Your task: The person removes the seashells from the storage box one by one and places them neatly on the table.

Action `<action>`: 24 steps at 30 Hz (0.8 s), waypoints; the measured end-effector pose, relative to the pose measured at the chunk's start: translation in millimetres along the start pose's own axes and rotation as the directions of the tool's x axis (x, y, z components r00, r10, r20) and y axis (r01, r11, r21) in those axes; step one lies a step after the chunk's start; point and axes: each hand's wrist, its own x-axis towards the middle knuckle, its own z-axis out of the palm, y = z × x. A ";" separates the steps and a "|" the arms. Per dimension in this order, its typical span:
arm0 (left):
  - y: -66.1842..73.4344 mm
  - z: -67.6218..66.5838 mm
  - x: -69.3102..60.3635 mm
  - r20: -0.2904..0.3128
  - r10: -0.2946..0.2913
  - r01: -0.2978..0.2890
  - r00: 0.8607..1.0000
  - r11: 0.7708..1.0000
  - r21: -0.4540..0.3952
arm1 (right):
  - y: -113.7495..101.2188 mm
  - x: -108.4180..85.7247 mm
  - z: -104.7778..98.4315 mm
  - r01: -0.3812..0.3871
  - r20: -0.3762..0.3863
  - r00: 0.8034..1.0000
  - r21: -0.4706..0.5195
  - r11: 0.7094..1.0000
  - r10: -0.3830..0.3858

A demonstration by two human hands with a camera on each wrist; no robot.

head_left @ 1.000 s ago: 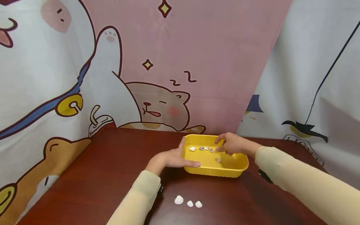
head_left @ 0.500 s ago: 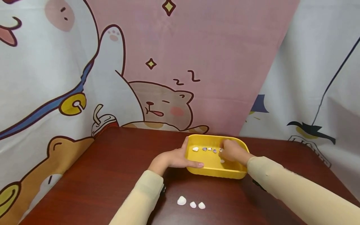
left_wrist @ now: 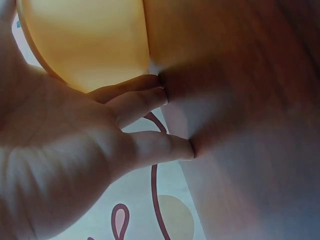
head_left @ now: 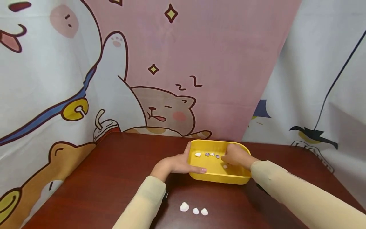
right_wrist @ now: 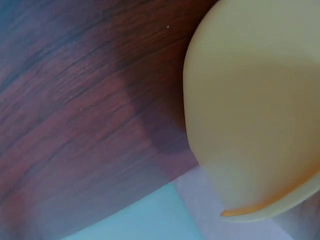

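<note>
A yellow plastic tray stands on the table, holding a row of small seashells, white and purplish. My left hand rests against its left end, thumb over the front rim, other fingers straight along the outside. In the left wrist view, spread fingers reach down beside the tray wall. Inside the tray, my right hand has curled fingers at the row's right end, pinching a small shell that they mostly cover. A pale shell lies just below that hand. The right wrist view shows only the tray's outside, no fingers.
Three white shells lie in a row on the dark red wooden table, in front of the tray. A cartoon-printed cloth hangs behind the table's back edge.
My right hand has lowered into the tray, its fingers curling in over the shell at the row's right end. The left hand has stayed against the tray. The head view has shifted slightly.
</note>
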 end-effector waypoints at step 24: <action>-2.0 0.2 1.3 0.012 -0.015 0.015 1.000 1.000 0.001 | -1.6 0.5 5.3 0.134 0.117 0.978 0.287 0.948 -0.173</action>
